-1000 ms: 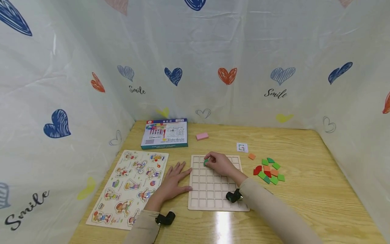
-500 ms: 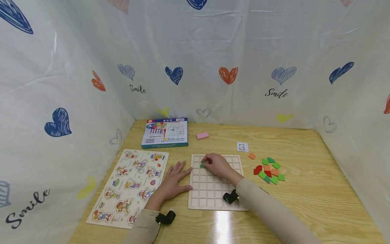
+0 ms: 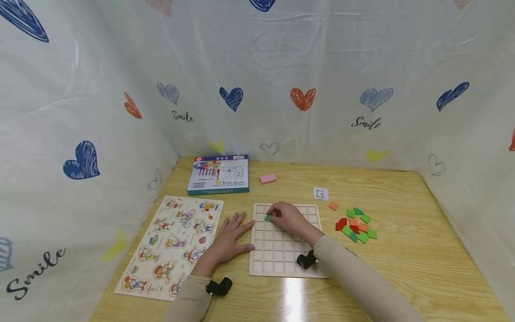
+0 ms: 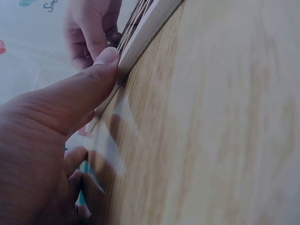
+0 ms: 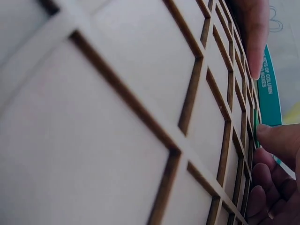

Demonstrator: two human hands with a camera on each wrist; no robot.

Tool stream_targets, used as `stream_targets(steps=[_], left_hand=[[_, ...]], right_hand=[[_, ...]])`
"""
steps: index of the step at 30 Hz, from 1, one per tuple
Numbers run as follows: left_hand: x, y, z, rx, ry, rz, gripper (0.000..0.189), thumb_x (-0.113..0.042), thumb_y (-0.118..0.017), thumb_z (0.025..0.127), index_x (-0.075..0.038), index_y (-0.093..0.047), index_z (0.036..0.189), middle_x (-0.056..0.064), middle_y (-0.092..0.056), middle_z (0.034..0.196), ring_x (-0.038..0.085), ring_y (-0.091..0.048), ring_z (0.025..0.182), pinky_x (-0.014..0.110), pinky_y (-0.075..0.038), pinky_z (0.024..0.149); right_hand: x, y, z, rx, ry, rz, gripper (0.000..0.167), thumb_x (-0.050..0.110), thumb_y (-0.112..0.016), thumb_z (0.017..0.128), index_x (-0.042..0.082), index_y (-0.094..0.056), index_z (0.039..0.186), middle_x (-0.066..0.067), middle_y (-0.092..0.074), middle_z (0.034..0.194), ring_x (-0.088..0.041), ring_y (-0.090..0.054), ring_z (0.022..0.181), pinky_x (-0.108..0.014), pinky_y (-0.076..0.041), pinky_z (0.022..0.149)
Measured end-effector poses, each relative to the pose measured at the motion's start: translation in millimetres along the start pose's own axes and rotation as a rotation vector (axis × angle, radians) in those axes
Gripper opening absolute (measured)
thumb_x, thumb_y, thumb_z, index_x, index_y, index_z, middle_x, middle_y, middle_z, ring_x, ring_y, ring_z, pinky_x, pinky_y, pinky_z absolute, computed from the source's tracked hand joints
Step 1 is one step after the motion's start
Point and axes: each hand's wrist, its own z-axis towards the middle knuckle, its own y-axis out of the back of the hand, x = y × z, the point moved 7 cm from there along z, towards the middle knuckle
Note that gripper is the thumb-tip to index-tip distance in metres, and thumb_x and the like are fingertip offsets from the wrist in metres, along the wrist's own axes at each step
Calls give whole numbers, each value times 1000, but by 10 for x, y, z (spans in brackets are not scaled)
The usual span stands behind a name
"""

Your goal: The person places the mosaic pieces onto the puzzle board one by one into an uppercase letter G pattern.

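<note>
A pale wooden grid board [image 3: 268,257] with square cells lies in the middle of the table. My right hand [image 3: 287,216] is over its upper left part and pinches a small green tile [image 3: 267,218] at a cell there. In the right wrist view the thumb presses the green tile's edge [image 5: 255,127] close against the grid. My left hand [image 3: 229,240] lies spread at the board's left side, thumb and index fingertip at its edge. The left wrist view shows that thumb [image 4: 107,57] against the board's side.
Loose green, red and orange tiles [image 3: 362,237] lie right of the board, with one orange tile [image 3: 333,205] apart. Behind are a pattern card [image 3: 321,193], a pink block [image 3: 268,179] and a flat box [image 3: 218,175]. A picture puzzle board [image 3: 169,250] lies left, partly under the left forearm.
My right hand has shifted slightly left and toward me with the green tile, then stayed nearly still. The left hand keeps its place at the board's edge.
</note>
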Motion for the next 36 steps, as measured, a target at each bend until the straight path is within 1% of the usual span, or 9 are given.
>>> stream_targets(steps=[5, 8, 14, 17, 20, 24, 28, 31, 36], left_hand=[[0, -6, 0, 6, 8, -1, 73, -51, -71, 92, -23, -47, 155, 14, -22, 167, 36, -11, 155, 56, -2, 125], [-6, -1, 0, 3, 9, -6, 73, -50, -71, 92, -22, -47, 155, 15, -23, 167, 36, -12, 155, 57, -2, 125], [-6, -9, 12, 9, 12, -5, 73, -51, -71, 92, -23, -47, 155, 14, -22, 167, 36, -11, 155, 56, -2, 125], [1, -11, 16, 7, 12, -7, 73, -51, -72, 92, -23, -47, 155, 14, -22, 167, 35, -11, 156, 56, -2, 125], [10, -14, 20, 11, 14, -8, 74, -51, -72, 91, -23, -46, 156, 13, -21, 168, 34, -10, 156, 55, -1, 125], [19, -20, 22, 16, 16, -8, 76, -51, -72, 91, -23, -45, 156, 13, -20, 168, 33, -9, 156, 54, -1, 126], [23, -21, 22, 14, 19, -13, 76, -52, -72, 91, -24, -45, 156, 12, -20, 168, 32, -9, 156, 54, -1, 126], [27, -21, 23, 14, 23, -20, 75, -52, -71, 91, -24, -45, 156, 12, -20, 169, 32, -8, 156, 54, -1, 126], [27, -21, 27, 13, 25, -21, 75, -53, -71, 91, -24, -46, 156, 12, -20, 168, 32, -8, 156, 54, -1, 126]], right_hand=[[-45, 5, -39, 11, 4, 59, 15, 15, -71, 97, 14, -73, 111, 6, -60, 85, -11, -54, 74, -27, -47, 66], [-73, 32, -69, 8, 2, 86, 16, 15, -70, 97, 14, -72, 113, 6, -61, 86, -11, -55, 76, -28, -48, 68], [-94, 126, -169, -9, 22, 122, 20, 15, -69, 98, 11, -72, 117, 4, -68, 97, -11, -61, 89, -30, -54, 80], [-112, 204, -238, -23, 33, 127, 22, 15, -69, 98, 9, -72, 119, 2, -70, 104, -13, -64, 96, -33, -56, 86], [-171, 307, -316, -36, 33, 130, 23, 14, -68, 98, 8, -71, 120, 0, -70, 108, -15, -65, 100, -36, -56, 88], [-311, 476, -433, -67, 11, 121, 23, 13, -68, 99, 7, -71, 121, -1, -70, 110, -16, -64, 100, -38, -56, 88], [-452, 675, -558, -105, -7, 76, 24, 14, -68, 99, 7, -71, 121, -3, -69, 110, -19, -64, 99, -39, -57, 87], [-559, 828, -657, -125, -12, 43, 24, 13, -66, 100, 4, -70, 122, -6, -68, 110, -22, -64, 99, -42, -57, 85], [-793, 1064, -840, -162, -48, 20, 25, 11, -64, 101, 1, -68, 124, -9, -68, 111, -26, -64, 100, -43, -57, 85]])
